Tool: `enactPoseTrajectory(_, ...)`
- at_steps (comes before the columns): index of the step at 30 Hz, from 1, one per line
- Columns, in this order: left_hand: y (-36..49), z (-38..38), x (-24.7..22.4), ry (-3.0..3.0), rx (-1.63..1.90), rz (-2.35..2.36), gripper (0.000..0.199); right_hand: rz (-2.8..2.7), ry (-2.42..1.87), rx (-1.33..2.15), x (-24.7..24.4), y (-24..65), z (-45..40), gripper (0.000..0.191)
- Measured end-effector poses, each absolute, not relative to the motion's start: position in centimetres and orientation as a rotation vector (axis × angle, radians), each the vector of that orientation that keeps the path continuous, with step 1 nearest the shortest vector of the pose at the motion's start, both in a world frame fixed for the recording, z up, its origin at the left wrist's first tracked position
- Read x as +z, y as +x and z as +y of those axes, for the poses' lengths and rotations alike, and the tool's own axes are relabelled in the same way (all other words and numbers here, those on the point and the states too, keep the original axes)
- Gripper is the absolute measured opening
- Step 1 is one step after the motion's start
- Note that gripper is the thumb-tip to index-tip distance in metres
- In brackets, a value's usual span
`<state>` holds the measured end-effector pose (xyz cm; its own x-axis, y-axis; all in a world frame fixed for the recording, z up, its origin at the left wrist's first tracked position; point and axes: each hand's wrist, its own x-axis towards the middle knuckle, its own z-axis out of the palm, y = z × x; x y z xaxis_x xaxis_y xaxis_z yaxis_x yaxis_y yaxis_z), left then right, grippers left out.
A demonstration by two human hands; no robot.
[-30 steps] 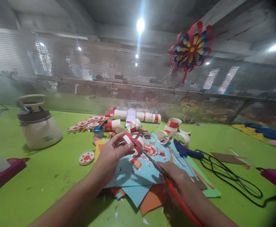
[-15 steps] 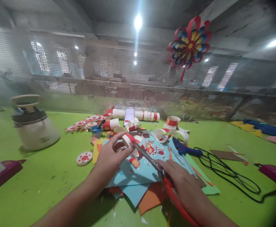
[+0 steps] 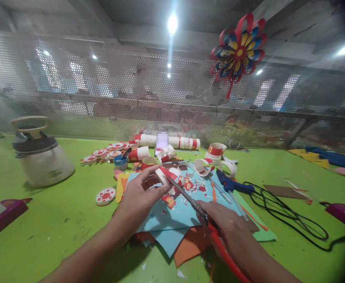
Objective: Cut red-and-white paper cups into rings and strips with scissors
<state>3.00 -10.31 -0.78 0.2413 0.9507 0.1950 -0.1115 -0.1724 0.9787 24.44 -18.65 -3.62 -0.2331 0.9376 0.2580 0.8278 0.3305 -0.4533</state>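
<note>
Between the thumb and fingers of my left hand (image 3: 141, 192) is a red and white piece of paper cup (image 3: 162, 175). My right hand (image 3: 227, 224) grips a pair of scissors (image 3: 191, 200) by red handles, blades pointing up and left. The blade tips meet the red edge of the cup piece; how far they are apart is hard to make out. Under both hands lie light blue sheets of paper (image 3: 168, 218) strewn with red and white scraps. A round gold-patterned red cutout (image 3: 170, 202) rests there.
A blue glue gun (image 3: 234, 184) with a looped black cord lies at the right. Cut cup rings (image 3: 203, 167), a long tube of joined cups (image 3: 184, 142) and a small blue jar (image 3: 120, 162) stand behind. A large pale jug (image 3: 44, 163) is at the left, near a patterned disc (image 3: 105, 195).
The scissors and both hands stay almost in place at the cup piece, with only a slight shift of the blades and right hand. The camera view has tilted slightly.
</note>
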Motion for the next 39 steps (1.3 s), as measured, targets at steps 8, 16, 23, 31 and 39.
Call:
enactPoseTrajectory(8,3.27,-10.65,-0.79,1.298,1.226,0.868,0.061,-2.081,-1.500,0.350,-3.56,24.07,-18.67,0.026)
enactPoseTrajectory(16,3.20,-10.69,-0.65,1.279,1.211,0.891,0.063,-2.056,-1.477,0.352,-3.40,23.97,-18.88,0.016)
enactPoseTrajectory(23,3.16,-10.49,-0.75,1.234,1.206,0.758,0.064,-2.052,-1.476,0.358,-3.21,23.87,-18.84,0.013)
enactPoseTrajectory(31,2.56,-9.99,-1.06,1.163,1.212,0.710,0.059,-2.112,-1.476,0.353,-3.83,24.34,-18.43,0.028)
enactPoseTrajectory(39,2.93,-9.95,-1.15,1.163,1.186,0.744,0.066,-2.132,-1.511,0.314,-3.71,24.55,-18.58,0.029)
